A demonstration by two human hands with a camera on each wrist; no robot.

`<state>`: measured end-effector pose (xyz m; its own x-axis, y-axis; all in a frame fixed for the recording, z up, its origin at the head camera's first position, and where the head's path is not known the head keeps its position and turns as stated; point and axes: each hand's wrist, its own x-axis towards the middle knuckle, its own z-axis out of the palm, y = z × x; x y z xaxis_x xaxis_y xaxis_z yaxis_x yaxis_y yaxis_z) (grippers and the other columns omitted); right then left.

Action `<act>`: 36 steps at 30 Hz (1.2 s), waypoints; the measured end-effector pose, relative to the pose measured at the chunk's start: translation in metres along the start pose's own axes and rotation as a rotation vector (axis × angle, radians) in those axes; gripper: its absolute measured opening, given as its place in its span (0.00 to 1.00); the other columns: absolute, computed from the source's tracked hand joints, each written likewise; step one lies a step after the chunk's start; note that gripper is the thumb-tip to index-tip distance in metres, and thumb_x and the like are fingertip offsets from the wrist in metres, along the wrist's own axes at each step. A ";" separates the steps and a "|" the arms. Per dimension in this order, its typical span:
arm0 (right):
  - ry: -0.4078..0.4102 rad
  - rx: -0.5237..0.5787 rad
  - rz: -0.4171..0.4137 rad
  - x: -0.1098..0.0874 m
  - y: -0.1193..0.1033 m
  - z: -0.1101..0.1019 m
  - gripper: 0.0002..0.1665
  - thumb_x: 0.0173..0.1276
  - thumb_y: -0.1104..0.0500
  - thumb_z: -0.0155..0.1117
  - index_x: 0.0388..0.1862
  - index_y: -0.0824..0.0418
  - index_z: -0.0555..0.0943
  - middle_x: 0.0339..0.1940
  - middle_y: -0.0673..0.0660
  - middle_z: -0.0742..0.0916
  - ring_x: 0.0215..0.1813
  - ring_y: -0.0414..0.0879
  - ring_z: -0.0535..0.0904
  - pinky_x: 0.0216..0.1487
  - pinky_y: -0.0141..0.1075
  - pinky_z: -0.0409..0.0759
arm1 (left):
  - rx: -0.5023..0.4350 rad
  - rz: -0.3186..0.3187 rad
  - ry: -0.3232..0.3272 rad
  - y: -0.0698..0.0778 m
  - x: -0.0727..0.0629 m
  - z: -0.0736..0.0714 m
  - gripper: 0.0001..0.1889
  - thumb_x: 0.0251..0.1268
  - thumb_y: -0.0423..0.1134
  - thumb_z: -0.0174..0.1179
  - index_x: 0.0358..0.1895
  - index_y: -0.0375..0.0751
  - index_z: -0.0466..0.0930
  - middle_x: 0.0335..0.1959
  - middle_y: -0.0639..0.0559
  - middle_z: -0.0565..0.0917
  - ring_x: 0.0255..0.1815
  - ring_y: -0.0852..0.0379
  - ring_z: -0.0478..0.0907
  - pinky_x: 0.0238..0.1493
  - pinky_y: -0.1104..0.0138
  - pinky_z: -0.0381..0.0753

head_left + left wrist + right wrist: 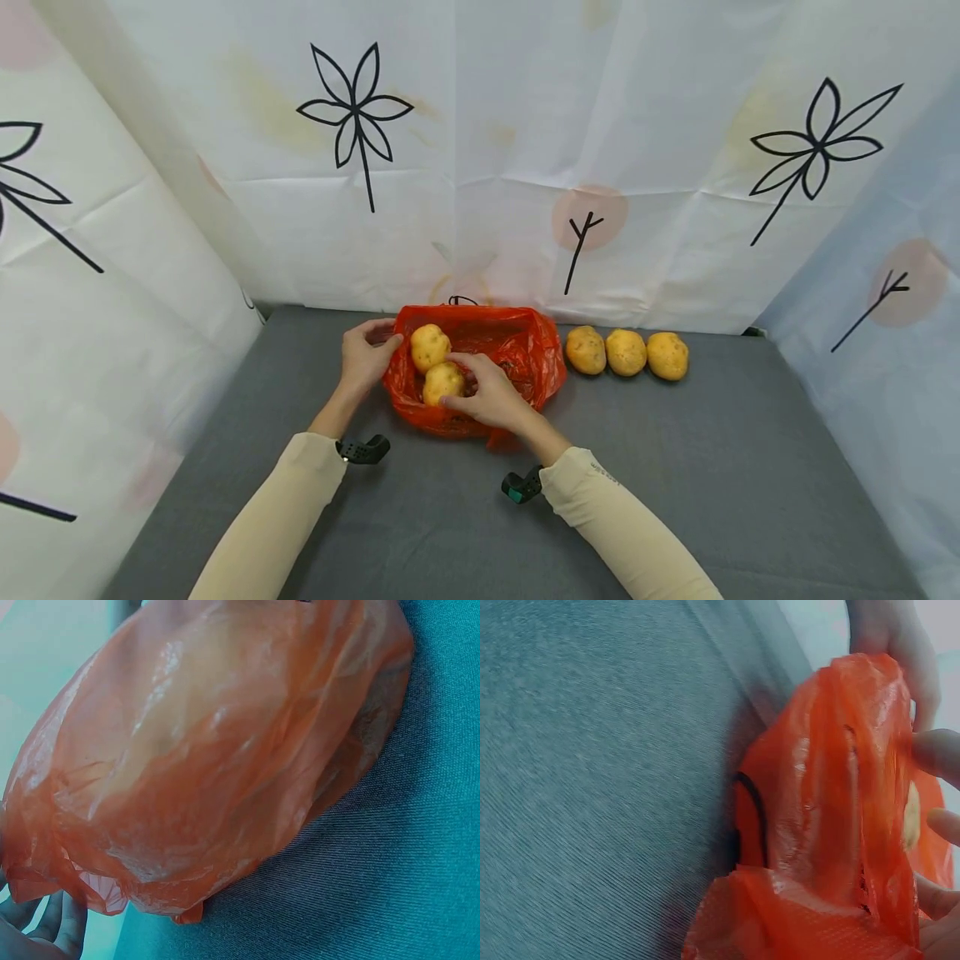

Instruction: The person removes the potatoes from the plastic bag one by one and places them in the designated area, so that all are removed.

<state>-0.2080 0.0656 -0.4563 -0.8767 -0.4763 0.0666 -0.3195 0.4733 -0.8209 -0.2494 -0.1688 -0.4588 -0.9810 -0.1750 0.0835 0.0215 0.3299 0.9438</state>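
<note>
Left fingers (393, 342) pinch bag (435, 421) edge, likely holding it open. Right fingers (467, 360) curl round lower potato (441, 384) inside, upper potato (429, 347) just beyond them. Three potatoes (626, 352) wait right on table (750, 467).

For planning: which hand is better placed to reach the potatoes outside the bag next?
Probably the right hand, nearer the three potatoes; the left hand holds the red plastic bag at its left side.

Gray table (720, 475) beneath a red plastic bag (491, 331) and three potatoes (626, 352).
</note>
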 end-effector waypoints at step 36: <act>0.114 0.104 -0.038 -0.010 -0.005 -0.012 0.42 0.59 0.57 0.80 0.72 0.55 0.73 0.59 0.58 0.77 0.57 0.51 0.78 0.58 0.46 0.81 | 0.009 0.024 -0.004 -0.004 0.000 -0.001 0.17 0.71 0.33 0.63 0.60 0.32 0.81 0.54 0.34 0.82 0.55 0.41 0.81 0.58 0.50 0.81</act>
<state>-0.2019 0.0766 -0.4462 -0.9019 -0.4021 0.1580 -0.3195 0.3745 -0.8704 -0.2490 -0.1705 -0.4622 -0.9810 -0.1629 0.1050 0.0435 0.3427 0.9384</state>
